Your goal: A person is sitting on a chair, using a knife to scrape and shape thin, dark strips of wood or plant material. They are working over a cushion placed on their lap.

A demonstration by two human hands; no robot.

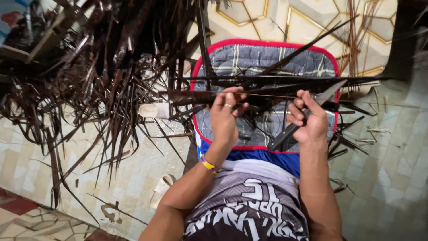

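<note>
Between both hands stretches a thin dark palm-leaf strip [263, 94]: the left hand [226, 117] pinches it, the right hand [307, 118] grips a black-handled knife [307, 115]. Beneath them lies a red-edged quilted cushion [267, 58] on pale patterned floor tiles [392, 169]; dry dark fronds [102, 80] are heaped left of the hands.

thin dark palm leaf strip [267, 94] held level; black-handled knife [303, 118] angled against it.

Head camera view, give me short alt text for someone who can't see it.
A seated person's left hand pinches a thin leaf rib while the right hand grips a knife against it, over a quilted mat; dark dried leaves lie piled beside.
</note>
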